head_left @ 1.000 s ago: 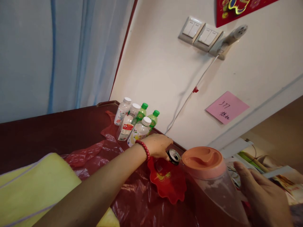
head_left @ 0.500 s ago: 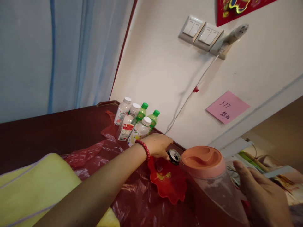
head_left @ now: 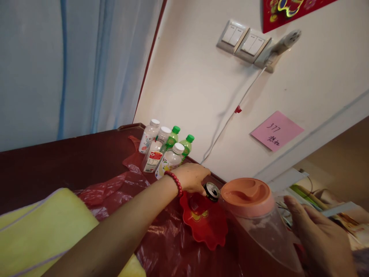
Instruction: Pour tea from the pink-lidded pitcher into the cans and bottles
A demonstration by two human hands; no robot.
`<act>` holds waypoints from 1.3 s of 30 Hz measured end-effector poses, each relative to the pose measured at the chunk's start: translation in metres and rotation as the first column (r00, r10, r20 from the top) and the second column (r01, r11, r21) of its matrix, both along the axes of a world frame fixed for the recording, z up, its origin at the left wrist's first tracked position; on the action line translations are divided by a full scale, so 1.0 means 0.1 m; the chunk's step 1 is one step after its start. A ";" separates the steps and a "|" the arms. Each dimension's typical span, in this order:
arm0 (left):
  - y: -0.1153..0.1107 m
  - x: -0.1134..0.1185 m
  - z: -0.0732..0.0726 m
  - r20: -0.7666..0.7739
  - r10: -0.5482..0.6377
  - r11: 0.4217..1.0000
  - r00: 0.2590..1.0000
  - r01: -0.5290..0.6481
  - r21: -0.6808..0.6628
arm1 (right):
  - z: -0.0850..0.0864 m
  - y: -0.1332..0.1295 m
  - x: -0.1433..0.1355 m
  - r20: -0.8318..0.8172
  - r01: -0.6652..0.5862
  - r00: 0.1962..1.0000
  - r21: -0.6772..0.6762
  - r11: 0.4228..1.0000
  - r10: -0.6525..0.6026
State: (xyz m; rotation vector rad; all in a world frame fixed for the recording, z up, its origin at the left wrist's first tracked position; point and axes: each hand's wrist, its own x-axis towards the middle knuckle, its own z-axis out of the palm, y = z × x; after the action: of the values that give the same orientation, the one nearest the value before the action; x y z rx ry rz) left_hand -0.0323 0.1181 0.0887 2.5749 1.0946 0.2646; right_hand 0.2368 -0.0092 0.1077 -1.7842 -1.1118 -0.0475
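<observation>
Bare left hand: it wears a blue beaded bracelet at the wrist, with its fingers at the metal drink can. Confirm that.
No: the beaded bracelet is red, not blue, as the head view shows. The left hand does have its fingers at the metal drink can.

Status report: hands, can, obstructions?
Left hand at black metal can, grip unclear. Right hand beside translucent plastic container with orange lid. Container close beside can; red scalloped plastic dish in front.
</observation>
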 end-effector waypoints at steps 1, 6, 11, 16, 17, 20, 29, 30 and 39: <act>0.00 0.00 0.00 0.002 -0.001 1.000 1.000 0.001 0.001 | 0.00 0.00 0.01 -0.020 0.001 1.000 -0.009 1.000 -0.001; 0.02 0.01 -0.04 0.022 -0.003 1.000 1.000 0.003 0.001 | -0.01 0.02 0.07 -0.086 -0.006 0.996 -0.078 0.997 -0.001; 0.04 0.04 -0.08 -0.001 -0.001 1.000 1.000 0.001 -0.007 | 0.01 0.05 0.13 -0.071 0.022 0.997 -0.096 0.995 -0.029; 0.03 0.07 -0.09 0.002 -0.030 0.999 1.000 0.030 0.019 | 0.05 0.07 0.19 -0.100 0.034 0.994 -0.136 0.990 -0.047; 0.03 0.07 -0.09 0.004 -0.037 0.999 0.999 0.036 0.022 | 0.05 0.07 0.19 -0.093 0.033 0.995 -0.137 0.990 -0.046; 0.03 0.08 -0.10 0.008 -0.040 0.999 0.999 0.040 0.021 | 0.07 0.06 0.17 -0.083 0.046 0.995 -0.152 0.987 -0.059; 0.04 0.09 -0.13 0.021 -0.036 0.999 0.999 0.036 0.012 | 0.06 0.09 0.23 -0.067 0.036 0.997 -0.152 0.988 -0.046; 0.04 0.09 -0.13 0.020 -0.036 0.999 0.999 0.035 0.012 | 0.06 0.09 0.23 -0.071 0.034 0.996 -0.156 0.987 -0.045; 0.05 0.09 -0.13 -0.003 -0.044 0.999 0.999 0.044 0.014 | 0.06 0.08 0.22 -0.041 0.032 0.998 -0.162 0.986 -0.039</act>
State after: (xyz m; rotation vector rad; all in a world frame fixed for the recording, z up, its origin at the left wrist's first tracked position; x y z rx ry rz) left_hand -0.0236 0.1234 0.0757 2.6094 1.0395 0.2592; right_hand 0.2583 -0.0017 0.1135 -1.9397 -1.0777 0.0620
